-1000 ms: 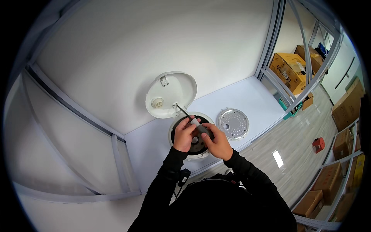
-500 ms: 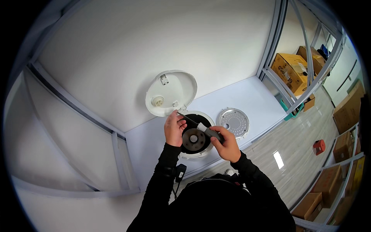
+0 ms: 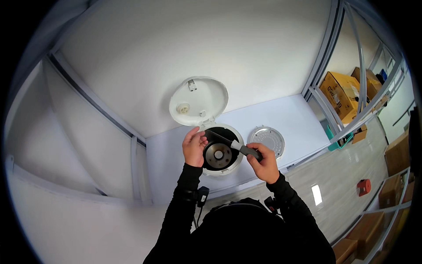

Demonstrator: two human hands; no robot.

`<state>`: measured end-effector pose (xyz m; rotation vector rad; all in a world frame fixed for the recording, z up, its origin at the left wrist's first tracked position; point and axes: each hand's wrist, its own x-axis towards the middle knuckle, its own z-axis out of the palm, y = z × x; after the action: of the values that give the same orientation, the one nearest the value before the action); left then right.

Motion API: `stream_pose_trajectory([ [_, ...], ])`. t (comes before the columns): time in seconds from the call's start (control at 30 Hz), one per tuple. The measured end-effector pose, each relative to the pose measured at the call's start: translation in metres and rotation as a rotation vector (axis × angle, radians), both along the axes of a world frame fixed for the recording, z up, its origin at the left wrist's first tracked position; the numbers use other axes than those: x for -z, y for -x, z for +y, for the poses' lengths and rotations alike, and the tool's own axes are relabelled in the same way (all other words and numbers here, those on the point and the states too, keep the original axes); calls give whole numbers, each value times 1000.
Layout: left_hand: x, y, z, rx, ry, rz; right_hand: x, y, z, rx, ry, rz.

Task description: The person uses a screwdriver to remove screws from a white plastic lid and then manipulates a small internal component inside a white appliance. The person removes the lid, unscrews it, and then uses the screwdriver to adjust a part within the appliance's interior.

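An open white rice cooker (image 3: 239, 162) stands on the table, its inner pot out and the round heating plate (image 3: 218, 154) showing inside the dark well. Its lid (image 3: 204, 97) is tipped back toward the wall. Over the well, my right hand (image 3: 264, 165) grips a screwdriver (image 3: 250, 152) by its grey handle, the shaft slanting up to the left. My left hand (image 3: 193, 148) is at the cooker's left rim, close to the screwdriver's tip. Its fingers are curled together; anything between them is too small or hidden to make out.
A round perforated metal inner lid (image 3: 267, 140) lies on the white table (image 3: 299, 119) right of the cooker. Metal frame posts (image 3: 324, 48) border the table. Beyond them are cardboard boxes (image 3: 340, 94), a teal bin (image 3: 336, 143) and a red stool (image 3: 364, 187) on the floor.
The screwdriver and my right hand have shifted slightly to the right. My left fingers have drawn back a little from the tip. The whole view has also moved slightly.
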<state>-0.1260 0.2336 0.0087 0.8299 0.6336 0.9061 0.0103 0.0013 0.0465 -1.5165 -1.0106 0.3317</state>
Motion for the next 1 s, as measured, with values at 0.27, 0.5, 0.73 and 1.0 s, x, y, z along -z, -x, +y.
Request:
stream_pose_trajectory([
  [0.27,-8,11,-32,100,44,47,-11,-25,-1,-130,0,-39],
  [0.5,-13,1,-64,148,-178,254,-9,-19,9,-91,-23,-165],
  [0.73,-16,-19,-45,266,-230,292,-8,10,38,-53,4,-313],
  [1.0,-7,-13,7,423,-274,307,-1,43,66,48,17,-96],
])
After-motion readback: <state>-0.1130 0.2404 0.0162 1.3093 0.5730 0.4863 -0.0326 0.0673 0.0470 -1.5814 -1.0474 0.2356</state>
